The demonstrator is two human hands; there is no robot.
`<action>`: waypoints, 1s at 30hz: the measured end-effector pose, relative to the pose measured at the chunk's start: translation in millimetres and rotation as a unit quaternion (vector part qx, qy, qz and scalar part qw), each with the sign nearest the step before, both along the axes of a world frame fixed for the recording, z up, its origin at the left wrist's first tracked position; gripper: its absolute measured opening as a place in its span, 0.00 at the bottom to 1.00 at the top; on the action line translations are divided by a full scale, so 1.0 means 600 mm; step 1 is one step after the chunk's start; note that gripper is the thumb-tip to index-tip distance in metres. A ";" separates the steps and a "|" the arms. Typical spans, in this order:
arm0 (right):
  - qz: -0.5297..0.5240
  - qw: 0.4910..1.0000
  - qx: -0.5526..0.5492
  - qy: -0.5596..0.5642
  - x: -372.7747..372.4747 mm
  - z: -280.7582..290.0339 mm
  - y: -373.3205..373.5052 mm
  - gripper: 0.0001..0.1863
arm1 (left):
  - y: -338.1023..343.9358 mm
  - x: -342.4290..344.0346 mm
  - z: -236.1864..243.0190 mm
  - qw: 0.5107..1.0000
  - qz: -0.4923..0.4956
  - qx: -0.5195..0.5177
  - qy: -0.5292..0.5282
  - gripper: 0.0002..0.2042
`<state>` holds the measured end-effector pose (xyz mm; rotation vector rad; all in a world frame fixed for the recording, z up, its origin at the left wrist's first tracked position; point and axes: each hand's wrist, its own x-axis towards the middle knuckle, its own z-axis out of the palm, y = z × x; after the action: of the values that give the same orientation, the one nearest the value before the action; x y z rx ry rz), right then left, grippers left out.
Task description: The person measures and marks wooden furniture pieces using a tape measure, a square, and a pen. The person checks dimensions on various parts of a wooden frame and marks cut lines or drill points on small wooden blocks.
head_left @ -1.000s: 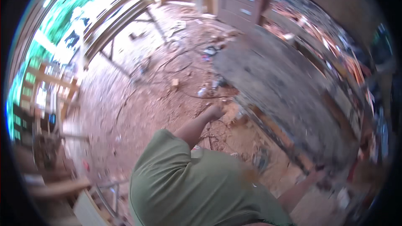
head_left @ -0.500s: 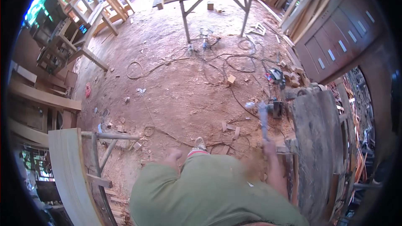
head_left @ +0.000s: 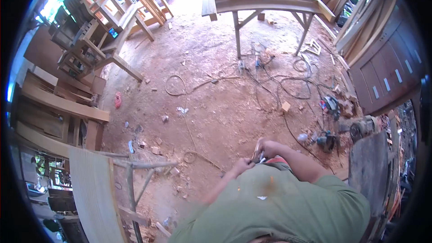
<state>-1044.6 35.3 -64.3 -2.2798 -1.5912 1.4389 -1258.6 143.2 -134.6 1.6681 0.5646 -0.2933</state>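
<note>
Both hands meet close in front of my green shirt (head_left: 288, 198). My right hand (head_left: 272, 149) is closed around a narrow brownish piece (head_left: 258, 146) that sticks up past the fingers; its kind is too small to make out. Just left of it, my left hand (head_left: 243, 165) is closed too, its fingers at the lower end of the same spot. A small whitish bit (head_left: 262, 159) shows between the hands. What the left fingers hold is mostly hidden.
A pale wooden board (head_left: 92, 193) rests on a post stand (head_left: 148, 165) at left. Cables (head_left: 283, 81) and power tools (head_left: 331, 107) lie on the sawdust-strewn floor. A wooden workbench (head_left: 270, 3) stands ahead, dark panelled doors (head_left: 382, 69) and a weathered plank (head_left: 369, 166) at right.
My right hand has come in from the right, where it held up a long pale tool, to my body's front. My left hand has risen to meet it. The view has turned right.
</note>
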 end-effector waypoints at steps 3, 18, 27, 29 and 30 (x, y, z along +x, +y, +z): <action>-0.040 0.993 -0.016 0.113 0.067 -0.054 0.072 0.14 | 0.078 0.041 -0.046 0.997 -0.026 0.073 -0.010 0.19; -0.017 0.990 -0.074 0.117 0.434 -0.123 0.354 0.25 | 0.455 0.225 0.012 0.904 0.207 0.210 0.308 0.20; -0.062 0.981 -0.135 0.121 0.464 -0.132 0.520 0.21 | 0.655 0.383 0.081 0.972 -0.034 0.072 0.220 0.23; -0.092 0.980 -0.130 0.119 0.492 -0.129 0.555 0.20 | 0.715 0.413 0.106 0.968 -0.072 0.073 0.230 0.23; -0.097 0.981 -0.126 0.113 0.507 -0.121 0.574 0.19 | 0.745 0.424 0.116 0.965 -0.054 0.127 0.222 0.24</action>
<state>-740.3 379.9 -136.8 -2.2157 -1.1493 1.8557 -1004.3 590.3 -64.9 1.8955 0.8737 -0.7101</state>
